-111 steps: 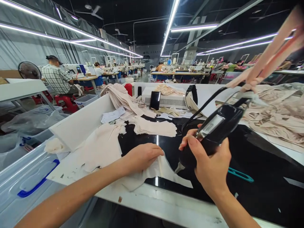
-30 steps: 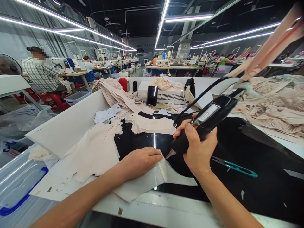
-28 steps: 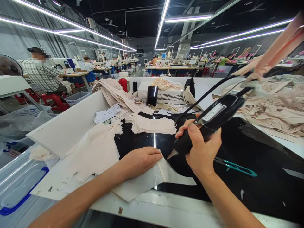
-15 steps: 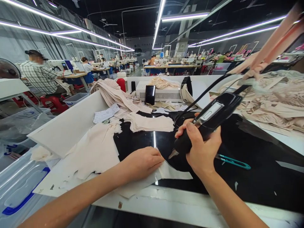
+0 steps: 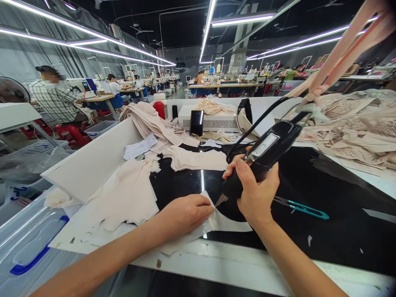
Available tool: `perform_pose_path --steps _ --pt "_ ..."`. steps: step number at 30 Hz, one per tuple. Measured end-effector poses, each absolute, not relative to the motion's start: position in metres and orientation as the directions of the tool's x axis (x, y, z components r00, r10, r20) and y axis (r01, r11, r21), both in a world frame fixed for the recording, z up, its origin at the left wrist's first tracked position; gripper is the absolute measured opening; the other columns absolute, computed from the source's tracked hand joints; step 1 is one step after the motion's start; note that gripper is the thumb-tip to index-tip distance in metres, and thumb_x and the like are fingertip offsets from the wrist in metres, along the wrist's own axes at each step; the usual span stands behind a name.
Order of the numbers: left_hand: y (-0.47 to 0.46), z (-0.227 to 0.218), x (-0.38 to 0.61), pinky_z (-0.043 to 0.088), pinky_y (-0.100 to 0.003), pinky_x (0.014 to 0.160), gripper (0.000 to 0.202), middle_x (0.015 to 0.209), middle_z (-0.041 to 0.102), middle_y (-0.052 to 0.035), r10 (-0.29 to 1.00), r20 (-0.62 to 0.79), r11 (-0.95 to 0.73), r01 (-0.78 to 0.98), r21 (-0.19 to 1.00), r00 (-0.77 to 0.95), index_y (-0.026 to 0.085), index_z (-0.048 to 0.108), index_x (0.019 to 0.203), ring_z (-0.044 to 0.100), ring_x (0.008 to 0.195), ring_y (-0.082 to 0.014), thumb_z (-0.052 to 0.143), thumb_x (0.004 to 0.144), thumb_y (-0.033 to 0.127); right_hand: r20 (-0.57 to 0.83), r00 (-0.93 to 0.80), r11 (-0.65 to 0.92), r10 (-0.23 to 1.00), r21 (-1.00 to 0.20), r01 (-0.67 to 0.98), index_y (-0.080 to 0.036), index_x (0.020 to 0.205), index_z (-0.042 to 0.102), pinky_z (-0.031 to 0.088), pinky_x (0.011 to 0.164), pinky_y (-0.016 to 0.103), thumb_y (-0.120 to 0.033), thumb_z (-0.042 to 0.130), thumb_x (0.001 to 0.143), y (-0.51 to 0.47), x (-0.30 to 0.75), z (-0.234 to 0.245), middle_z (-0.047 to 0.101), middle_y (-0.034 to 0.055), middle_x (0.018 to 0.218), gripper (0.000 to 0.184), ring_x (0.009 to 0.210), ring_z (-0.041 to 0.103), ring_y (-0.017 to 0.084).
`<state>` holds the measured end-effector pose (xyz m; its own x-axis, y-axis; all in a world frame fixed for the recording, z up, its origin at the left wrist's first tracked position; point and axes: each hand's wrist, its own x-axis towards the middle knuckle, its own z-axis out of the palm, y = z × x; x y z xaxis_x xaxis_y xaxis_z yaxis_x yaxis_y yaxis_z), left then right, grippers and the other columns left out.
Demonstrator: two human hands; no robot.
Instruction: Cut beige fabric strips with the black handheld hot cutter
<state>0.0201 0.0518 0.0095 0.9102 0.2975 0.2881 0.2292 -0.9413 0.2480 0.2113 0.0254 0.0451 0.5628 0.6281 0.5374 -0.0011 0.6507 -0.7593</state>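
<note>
My right hand (image 5: 258, 189) is wrapped round a black corded handheld tool (image 5: 262, 154) with a silver panel and a flat, pointed metal tip. The tip points down and left, just right of my left fingers; I cannot tell whether it touches the cloth. My left hand (image 5: 188, 212) is closed, its fingertips pressed together on the edge of a cream fabric piece (image 5: 232, 223). That piece lies at the front of a black work surface (image 5: 309, 181), partly hidden under my left hand. Teal thread snips (image 5: 305, 209) lie right of my right wrist.
Cream fabric pieces (image 5: 130, 194) are piled at left, and a small stack (image 5: 198, 159) lies farther back. A phone (image 5: 196, 122) leans against a white vented box (image 5: 216, 122). Pink straps (image 5: 343, 53) and a black cable run to the tool. Heaped fabric (image 5: 355, 119) fills the right rear.
My right hand and the tool have shifted a little left, bringing the tip nearer my left fingers. My left hand stays on the fabric. The view has moved slightly.
</note>
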Motion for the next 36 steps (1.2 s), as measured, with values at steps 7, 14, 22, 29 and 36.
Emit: perform_pose_path --steps 7,14,22,29,36 --pt "0.052 0.007 0.019 0.061 -0.029 0.094 0.024 0.123 0.074 -0.0106 0.293 0.298 -0.943 0.223 0.246 0.908 0.016 0.072 0.126 0.073 0.108 -0.0208 0.053 0.111 0.015 0.541 0.56 0.661 0.627 -0.75 -0.016 -0.027 0.11 0.059 0.06 0.059 0.028 -0.031 0.086 0.088 0.026 0.208 0.046 0.07 -0.0082 0.084 0.036 0.059 0.066 0.012" --pt "0.053 0.006 0.019 0.06 -0.029 0.094 0.028 0.124 0.074 -0.0107 0.297 0.301 -0.941 0.224 0.253 0.906 0.016 0.073 0.127 0.073 0.108 -0.021 0.05 0.112 0.016 0.561 0.546 0.655 0.623 -0.755 0.029 -0.026 0.103 0.058 0.059 0.061 0.029 -0.028 0.081 0.09 0.025 0.209 0.046 0.069 -0.0079 0.083 0.026 0.059 0.066 0.012" --pt "0.052 0.005 0.018 0.059 -0.029 0.095 0.03 0.126 0.072 -0.0108 0.32 0.275 -0.931 0.247 0.269 0.907 0.019 0.073 0.13 0.071 0.109 -0.0203 0.047 0.114 0.019 0.534 0.573 0.66 0.622 -0.751 -0.017 -0.026 0.109 0.059 0.059 0.06 0.028 -0.035 0.088 0.088 0.012 0.213 0.046 0.069 -0.0075 0.081 0.038 0.059 0.065 0.012" --pt "0.052 0.005 0.017 0.059 -0.029 0.096 0.03 0.129 0.072 -0.0089 0.322 0.257 -0.934 0.261 0.246 0.911 0.019 0.072 0.131 0.071 0.11 -0.0207 0.049 0.113 0.017 0.564 0.555 0.651 0.611 -0.757 0.051 -0.026 0.101 0.059 0.06 0.061 0.028 -0.033 0.084 0.091 0.016 0.213 0.046 0.07 -0.0068 0.083 0.028 0.061 0.066 0.012" --pt "0.05 0.009 0.018 0.062 -0.037 0.101 0.026 0.128 0.072 -0.014 0.286 0.342 -0.955 0.239 0.174 0.895 0.013 0.07 0.128 0.071 0.118 -0.025 0.048 0.114 0.018 0.55 0.6 0.661 0.581 -0.749 0.045 -0.027 0.108 0.062 0.059 0.056 0.029 -0.042 0.092 0.085 0.001 0.23 0.054 0.068 -0.0064 0.082 0.041 0.059 0.064 0.014"
